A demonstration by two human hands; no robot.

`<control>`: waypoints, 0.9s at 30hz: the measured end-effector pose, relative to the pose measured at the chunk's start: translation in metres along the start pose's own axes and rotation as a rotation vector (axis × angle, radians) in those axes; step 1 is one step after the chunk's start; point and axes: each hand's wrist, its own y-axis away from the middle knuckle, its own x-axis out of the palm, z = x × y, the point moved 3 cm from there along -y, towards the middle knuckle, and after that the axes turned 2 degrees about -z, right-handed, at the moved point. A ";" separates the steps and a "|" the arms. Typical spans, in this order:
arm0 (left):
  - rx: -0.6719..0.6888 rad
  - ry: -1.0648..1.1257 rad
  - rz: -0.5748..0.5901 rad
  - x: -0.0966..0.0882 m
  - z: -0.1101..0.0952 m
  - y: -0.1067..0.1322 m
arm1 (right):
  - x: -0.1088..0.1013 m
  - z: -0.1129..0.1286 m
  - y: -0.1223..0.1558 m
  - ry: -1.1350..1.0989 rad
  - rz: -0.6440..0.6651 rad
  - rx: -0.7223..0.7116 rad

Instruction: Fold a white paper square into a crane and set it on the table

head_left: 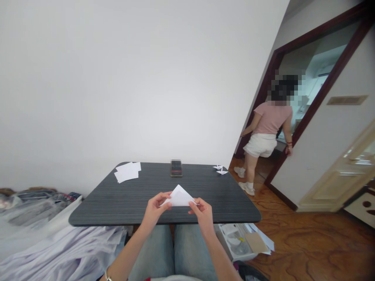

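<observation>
The left forearm [131,246] and right forearm [220,253], both bare, reach forward and slant inward. The left hand [156,207] and right hand [204,212] face each other, roughly level and apart, each pinching with thumb against fingers. The thighs [154,253] lie side by side between the forearms.
</observation>
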 end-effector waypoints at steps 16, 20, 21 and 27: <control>0.012 -0.017 -0.185 0.018 -0.023 0.018 | 0.008 0.032 0.016 -0.036 -0.083 -0.017; 0.012 0.044 -0.146 0.021 -0.026 0.020 | 0.007 0.040 0.017 -0.023 -0.063 -0.029; 0.008 0.056 -0.123 0.021 -0.028 0.020 | 0.006 0.042 0.017 -0.017 -0.059 -0.036; -0.053 -0.045 0.062 0.025 -0.039 0.016 | 0.006 0.047 0.019 0.055 -0.005 -0.075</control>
